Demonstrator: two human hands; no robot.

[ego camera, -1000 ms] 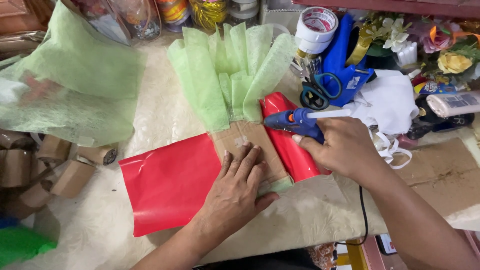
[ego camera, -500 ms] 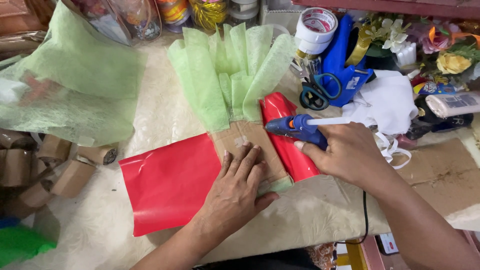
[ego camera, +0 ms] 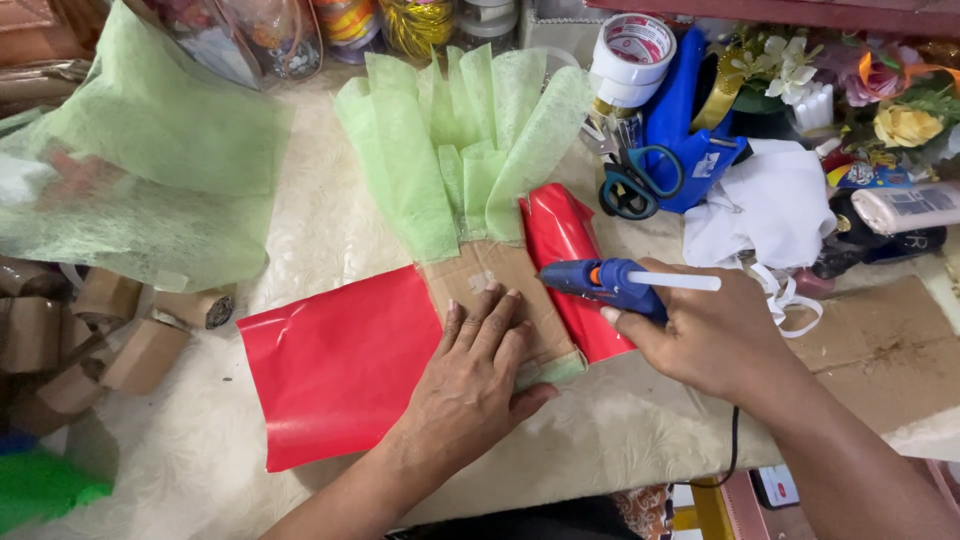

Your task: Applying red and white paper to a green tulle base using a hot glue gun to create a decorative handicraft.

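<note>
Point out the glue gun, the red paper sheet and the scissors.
glue gun point(ego camera: 610, 284), head view, on its blue body ahead of the right hand.
red paper sheet point(ego camera: 335, 365), head view, middle of the flat sheet.
scissors point(ego camera: 640, 180), head view, on the teal handle loops.

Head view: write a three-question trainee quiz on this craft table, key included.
1. True or false: the left hand presses flat on the brown cardboard piece.
2. What does the right hand hold? A) scissors B) blue glue gun C) tape roll
3. Fill in: the sheet lying left of the cardboard is ____ in colour.

Key: 1 true. 2 B, the blue glue gun, nozzle pointing left over the cardboard edge. 3 red, the red sheet; green tissue fans out above the cardboard.
</note>
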